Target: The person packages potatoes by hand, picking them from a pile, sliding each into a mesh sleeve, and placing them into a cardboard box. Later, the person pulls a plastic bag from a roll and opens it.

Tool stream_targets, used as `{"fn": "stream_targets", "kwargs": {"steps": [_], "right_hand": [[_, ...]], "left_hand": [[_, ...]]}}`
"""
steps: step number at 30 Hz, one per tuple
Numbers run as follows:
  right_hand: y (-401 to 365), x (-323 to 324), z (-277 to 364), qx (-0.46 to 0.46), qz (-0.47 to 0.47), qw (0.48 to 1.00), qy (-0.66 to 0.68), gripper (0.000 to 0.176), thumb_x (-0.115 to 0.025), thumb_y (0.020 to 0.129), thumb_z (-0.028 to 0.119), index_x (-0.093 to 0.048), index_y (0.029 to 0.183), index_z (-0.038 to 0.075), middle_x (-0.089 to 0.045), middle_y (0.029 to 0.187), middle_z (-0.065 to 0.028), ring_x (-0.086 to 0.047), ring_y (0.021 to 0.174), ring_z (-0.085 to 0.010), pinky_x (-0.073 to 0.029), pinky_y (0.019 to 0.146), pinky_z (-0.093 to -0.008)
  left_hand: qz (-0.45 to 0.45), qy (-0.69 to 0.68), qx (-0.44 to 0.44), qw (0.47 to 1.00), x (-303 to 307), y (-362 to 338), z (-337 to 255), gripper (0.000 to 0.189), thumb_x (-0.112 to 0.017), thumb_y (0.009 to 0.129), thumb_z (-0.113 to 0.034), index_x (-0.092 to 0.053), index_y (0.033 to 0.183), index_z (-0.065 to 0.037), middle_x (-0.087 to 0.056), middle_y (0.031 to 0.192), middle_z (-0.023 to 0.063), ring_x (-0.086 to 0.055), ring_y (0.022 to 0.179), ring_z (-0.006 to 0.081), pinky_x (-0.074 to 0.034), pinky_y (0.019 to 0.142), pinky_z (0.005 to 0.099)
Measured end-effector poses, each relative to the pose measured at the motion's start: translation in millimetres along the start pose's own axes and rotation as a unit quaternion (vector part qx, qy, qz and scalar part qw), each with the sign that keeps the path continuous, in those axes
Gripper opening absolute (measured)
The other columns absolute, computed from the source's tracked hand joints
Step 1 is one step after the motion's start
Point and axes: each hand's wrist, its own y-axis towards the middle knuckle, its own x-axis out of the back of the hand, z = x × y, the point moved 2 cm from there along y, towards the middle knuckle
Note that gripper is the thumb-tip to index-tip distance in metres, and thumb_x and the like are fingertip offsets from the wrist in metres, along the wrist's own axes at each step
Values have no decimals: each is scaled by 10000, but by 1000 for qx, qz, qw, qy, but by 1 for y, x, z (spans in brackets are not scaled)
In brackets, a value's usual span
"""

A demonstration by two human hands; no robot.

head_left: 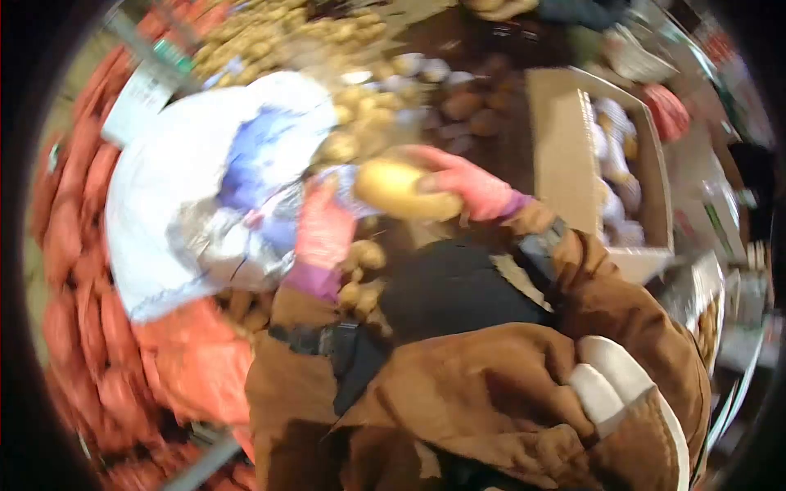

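Observation:
My right hand (467,184), in a pink glove, grips a large yellow potato (397,190) from its right side. My left hand (325,225), gloved the same way, is closed on a pale foam net sleeve (342,178) at the potato's left end; motion blurs its fingers. Just left of that hand lies a big white plastic bag (172,196) with blue print and crumpled pale material at its mouth. Loose potatoes (364,258) lie below and between my hands, and more are heaped beyond them.
To the right stands an open cardboard box (561,155) holding foam-netted potatoes (614,155). Stacked red mesh sacks (74,245) line the left side. A potato pile (270,37) spreads at the back. Another person's hand (501,8) shows at the top edge.

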Motion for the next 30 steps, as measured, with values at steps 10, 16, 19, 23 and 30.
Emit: {"fn": "stream_targets", "kwargs": {"steps": [10, 16, 19, 23, 30], "right_hand": [[-116, 28, 65, 194, -318, 759, -534, 744, -744, 696, 203, -465, 1365, 33, -537, 1301, -209, -531, 1223, -347, -454, 1016, -383], [-280, 204, 59, -50, -512, 442, -735, 670, -669, 728, 82, -475, 1369, 112, -493, 1361, -183, -454, 1283, -377, -423, 1057, -443], [-359, 344, -10, -276, -343, 493, -751, 470, -607, 783, 171, -580, 1252, 138, -540, 1295, -187, -537, 1172, -401, -470, 990, -459], [-216, 239, 74, -113, -422, 423, -794, 310, -664, 812, 159, -666, 1111, 79, -646, 1150, -136, -619, 1065, -331, -488, 936, -408], [100, 65, -74, 149, 34, 799, -581, 234, -667, 827, 109, -645, 1057, 69, -644, 1065, -128, -626, 980, -336, -519, 831, -378]], "left_hand": [[140, 593, -393, 689, -162, -59, 54, 404, -745, 716, 3, -590, 1086, -46, -600, 1112, 82, -609, 911, 206, -512, 771, 318], [-18, 517, -342, 785, -81, -45, 0, 326, -675, 860, -13, -561, 1165, -29, -615, 1075, 80, -605, 922, 156, -550, 747, 291], [-46, 417, -260, 870, -64, -49, -12, 268, -635, 896, -9, -571, 1157, -20, -623, 1047, 72, -603, 928, 140, -532, 775, 270], [-104, 426, -205, 875, -47, -46, -25, 211, -621, 919, -54, -614, 1125, -13, -646, 1021, 68, -617, 952, 137, -503, 831, 274], [-196, 341, -170, 904, -5, -28, -41, 189, -621, 914, -79, -631, 1090, -13, -643, 999, 53, -646, 895, 142, -541, 737, 251]]}}
